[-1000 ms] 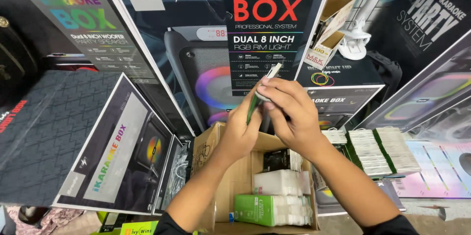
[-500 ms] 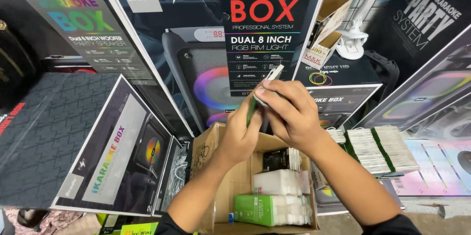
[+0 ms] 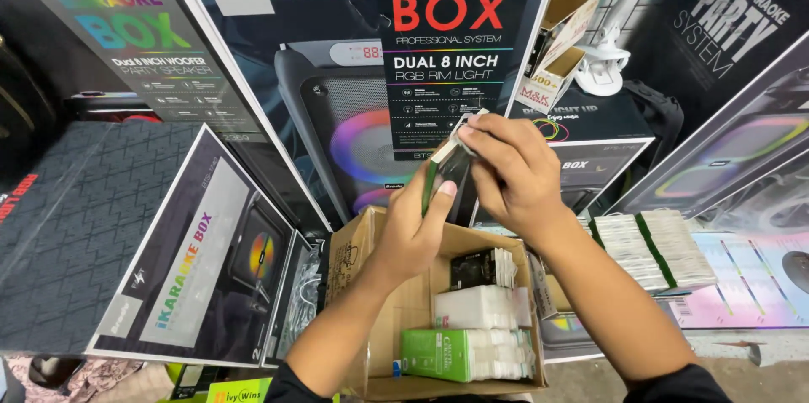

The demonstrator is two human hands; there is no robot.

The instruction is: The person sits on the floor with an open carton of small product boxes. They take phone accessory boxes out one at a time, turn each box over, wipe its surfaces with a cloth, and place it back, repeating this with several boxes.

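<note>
Two bare hands, the left hand and the right hand, meet on one small flat green-and-white packet.

One open cardboard carton sits below them. Inside it, three kinds of small packets stand in rows: one black row, one white row, one green row; the packets in each row are too tightly packed to count.

Two banded stacks of white packets lie to the right.

At least five large printed speaker boxes surround the scene.

One white clip-on fan stands at the upper right.
</note>
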